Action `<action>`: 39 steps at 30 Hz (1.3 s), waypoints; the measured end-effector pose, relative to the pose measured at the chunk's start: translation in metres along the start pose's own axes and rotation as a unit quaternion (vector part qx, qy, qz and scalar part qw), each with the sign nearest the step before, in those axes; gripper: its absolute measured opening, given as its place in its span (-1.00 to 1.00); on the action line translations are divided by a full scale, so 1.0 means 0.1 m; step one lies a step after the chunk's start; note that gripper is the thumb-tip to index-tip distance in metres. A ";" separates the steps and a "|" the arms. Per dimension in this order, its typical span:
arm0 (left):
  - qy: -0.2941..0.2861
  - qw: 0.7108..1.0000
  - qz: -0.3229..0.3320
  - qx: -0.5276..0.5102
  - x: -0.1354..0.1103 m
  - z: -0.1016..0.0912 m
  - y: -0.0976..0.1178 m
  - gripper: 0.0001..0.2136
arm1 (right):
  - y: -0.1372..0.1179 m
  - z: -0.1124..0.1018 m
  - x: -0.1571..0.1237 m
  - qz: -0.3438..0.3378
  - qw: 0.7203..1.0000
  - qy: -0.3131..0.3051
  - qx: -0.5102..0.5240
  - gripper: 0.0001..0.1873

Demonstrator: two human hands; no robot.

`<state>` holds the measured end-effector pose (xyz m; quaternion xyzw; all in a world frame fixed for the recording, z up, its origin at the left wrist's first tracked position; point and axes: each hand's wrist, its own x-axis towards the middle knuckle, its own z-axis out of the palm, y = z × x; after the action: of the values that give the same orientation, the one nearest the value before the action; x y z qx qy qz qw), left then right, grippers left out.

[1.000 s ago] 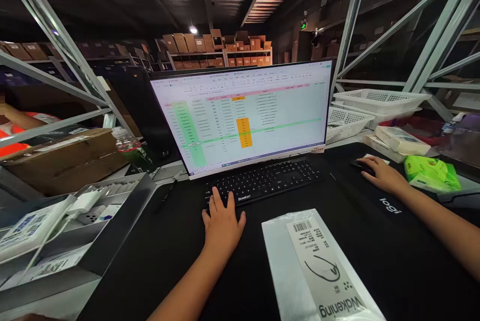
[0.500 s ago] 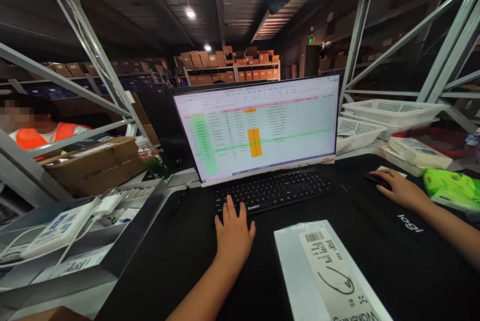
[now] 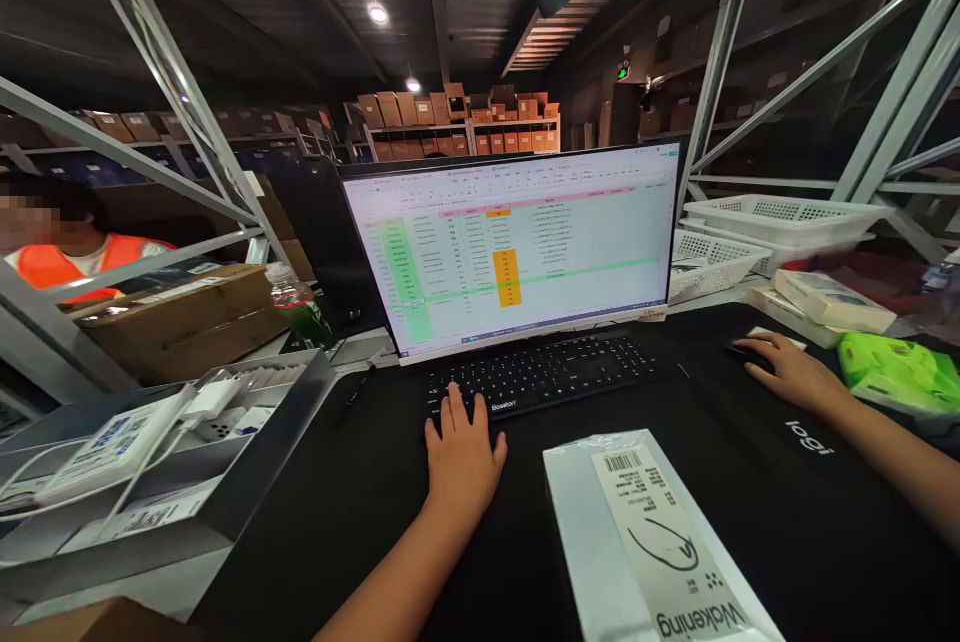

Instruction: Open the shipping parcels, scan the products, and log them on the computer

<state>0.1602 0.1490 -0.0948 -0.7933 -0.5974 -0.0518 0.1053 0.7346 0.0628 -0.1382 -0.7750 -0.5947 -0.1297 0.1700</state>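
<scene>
Only view shifted slightly | left hand (image 3: 461,462) spread at keyboard (image 3: 559,372) edge | right hand (image 3: 795,377) holding mouse (image 3: 741,351) | careless touch could mistype

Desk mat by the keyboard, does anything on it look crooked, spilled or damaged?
One mild oddity: the white box on the black mat has its label turned around, with "Wakening" upside down from this view. No spill or damage stands out.

"Any room for a hand?"
"Yes, bare black mat (image 3: 727,482) between the left hand (image 3: 463,457) and the white box (image 3: 600,542), and more right of that box."
"Obstacles?"
"The monitor (image 3: 592,242) behind the keyboard (image 3: 566,372); the grey tray (image 3: 279,444) at left."
</scene>
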 end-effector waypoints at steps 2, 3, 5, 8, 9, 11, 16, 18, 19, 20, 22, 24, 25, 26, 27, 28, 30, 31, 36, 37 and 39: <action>-0.002 1.000 -0.003 -0.006 0.00 0.00 0.00 -0.41 | -0.03 -0.04 -0.01 -0.001 1.000 -0.006 -0.006 -0.41; -0.002 1.000 -0.005 -0.011 0.01 0.00 0.00 -0.41 | -0.05 -0.06 -0.02 -0.002 1.000 -0.007 -0.009 -0.41; -0.003 1.000 -0.009 -0.021 0.02 0.01 -0.01 -0.40 | -0.06 -0.08 -0.03 -0.005 1.000 -0.001 -0.013 -0.43; -0.005 0.999 -0.014 -0.028 0.03 0.03 -0.01 -0.38 | -0.04 -0.07 -0.03 -0.007 1.000 0.013 -0.012 -0.46; -0.004 1.000 -0.012 -0.028 0.03 0.03 -0.01 -0.38 | -0.03 -0.06 -0.04 -0.007 1.000 0.014 -0.011 -0.45; 0.000 1.000 -0.008 -0.025 0.03 0.04 -0.01 -0.37 | -0.02 -0.05 -0.04 -0.005 1.000 0.013 -0.010 -0.43; 0.005 1.000 -0.004 -0.025 0.04 0.01 -0.01 -0.45 | -0.09 -0.09 -0.04 0.003 1.000 0.006 -0.004 -0.43; -0.004 1.000 -0.004 -0.027 0.04 -0.02 -0.01 -0.49 | -0.12 -0.11 -0.04 0.008 1.000 -0.005 -0.002 -0.44; -0.008 1.000 -0.005 -0.028 0.04 -0.03 0.00 -0.50 | -0.14 -0.12 -0.04 0.011 1.000 -0.009 -0.002 -0.44; -0.009 1.000 -0.004 -0.027 0.03 -0.04 0.00 -0.50 | -0.15 -0.12 -0.04 0.014 1.000 -0.012 -0.002 -0.44; -0.004 1.000 -0.003 -0.022 0.02 -0.06 0.01 -0.50 | -0.14 -0.11 -0.04 0.020 1.000 -0.014 0.000 -0.44; 0.004 1.000 -0.003 -0.013 0.01 -0.06 0.02 -0.50 | -0.13 -0.09 -0.04 0.022 1.000 -0.015 0.004 -0.42; 0.006 1.000 -0.004 -0.010 0.01 -0.06 0.02 -0.49 | -0.12 -0.09 -0.04 0.020 1.000 -0.015 0.007 -0.42; 0.005 1.000 -0.006 -0.009 0.00 -0.05 0.02 -0.48 | -0.11 -0.08 -0.04 0.017 1.000 -0.015 0.010 -0.41; 0.002 1.000 -0.008 -0.010 0.00 -0.04 0.03 -0.47 | -0.10 -0.08 -0.04 0.015 1.000 -0.014 0.011 -0.41; -0.001 1.000 -0.009 -0.010 0.00 -0.04 0.03 -0.47 | -0.09 -0.07 -0.04 0.014 1.000 -0.012 0.012 -0.42; -0.004 1.000 -0.009 -0.009 0.00 -0.03 0.02 -0.47 | -0.08 -0.06 -0.04 0.015 1.000 -0.011 0.008 -0.42; -0.003 1.000 -0.007 -0.008 0.00 -0.03 0.02 -0.47 | -0.07 -0.06 -0.04 0.017 1.000 -0.010 0.006 -0.42; 0.007 1.000 -0.007 0.003 -0.01 -0.01 0.02 -0.48 | -0.04 -0.05 -0.02 0.003 1.000 -0.014 0.005 -0.44; 0.007 1.000 -0.009 0.006 -0.01 -0.01 0.02 -0.48 | -0.04 -0.06 -0.02 0.004 1.000 -0.018 0.005 -0.45; 0.009 1.000 -0.009 0.009 -0.01 -0.01 0.03 -0.48 | -0.06 -0.07 -0.02 0.009 1.000 -0.024 0.001 -0.46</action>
<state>0.1622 0.1468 -0.0946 -0.7862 -0.6043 -0.0540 0.1173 0.7287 0.0593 -0.1317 -0.7832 -0.5914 -0.1089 0.1583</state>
